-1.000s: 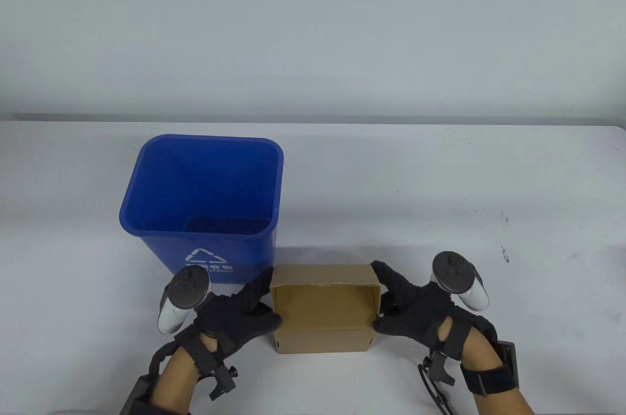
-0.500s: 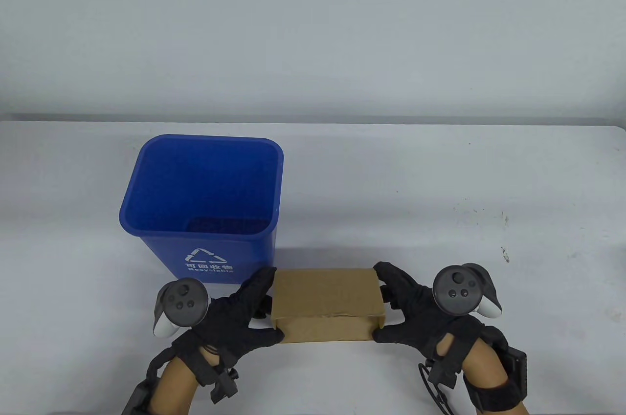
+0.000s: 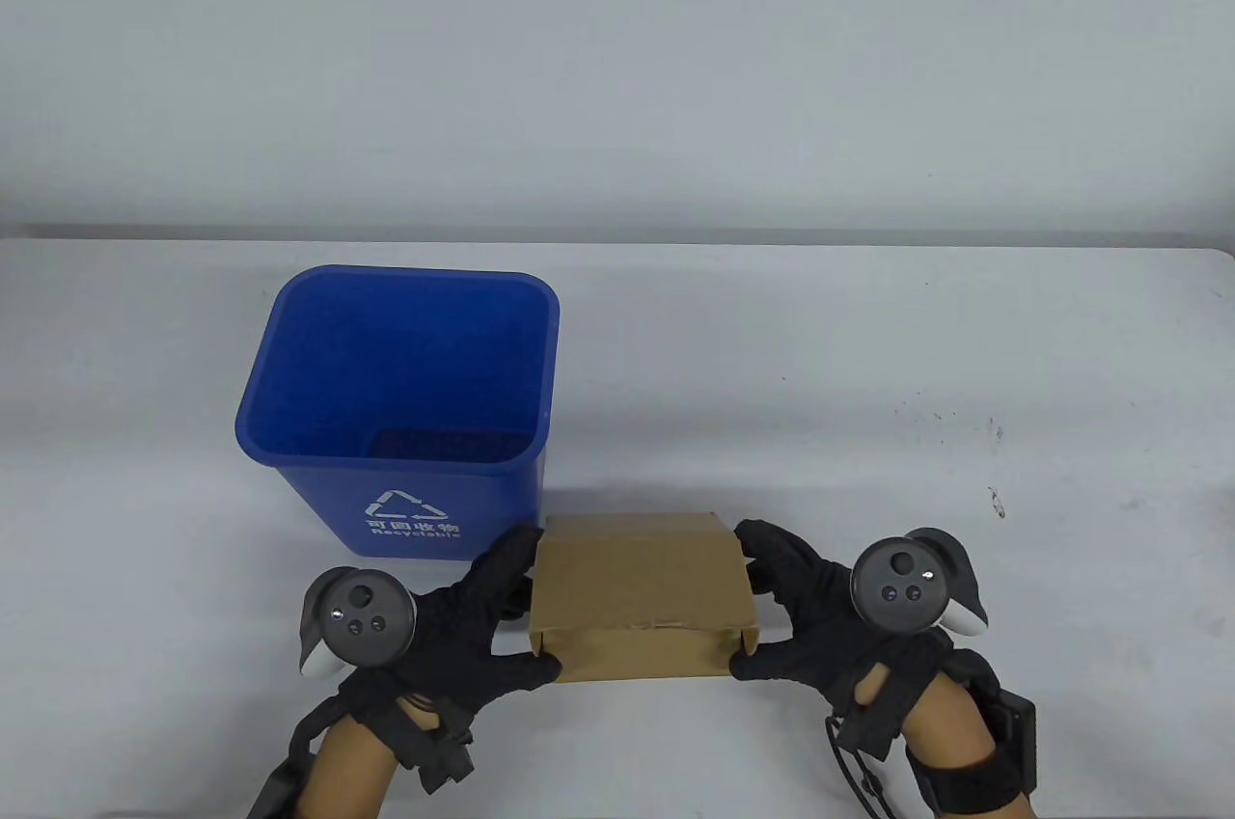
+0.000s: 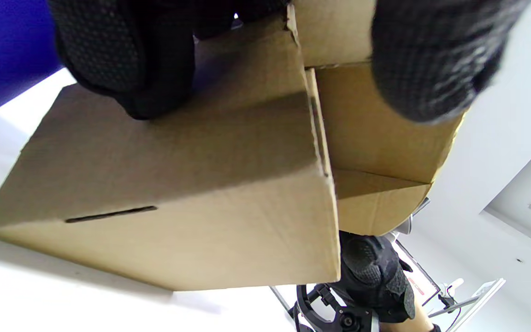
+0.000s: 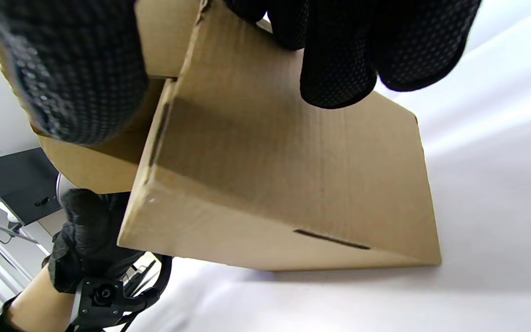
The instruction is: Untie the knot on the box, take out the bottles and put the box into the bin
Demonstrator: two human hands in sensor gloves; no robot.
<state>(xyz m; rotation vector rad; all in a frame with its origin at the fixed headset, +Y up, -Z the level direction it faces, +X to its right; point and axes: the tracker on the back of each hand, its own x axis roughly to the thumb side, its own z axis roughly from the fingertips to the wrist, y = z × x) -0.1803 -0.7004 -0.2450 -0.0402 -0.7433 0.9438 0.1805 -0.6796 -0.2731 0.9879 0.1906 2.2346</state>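
Since a second ago the cardboard box has turned from open-side-up to closed face up, near edge raised off the table. Left hand and right hand each clasp one end, thumb in front, fingers behind. Box sits just before the blue bin.

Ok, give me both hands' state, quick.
Left hand: holding the cardboard box at its left end.
Right hand: holding the same box at its right end.
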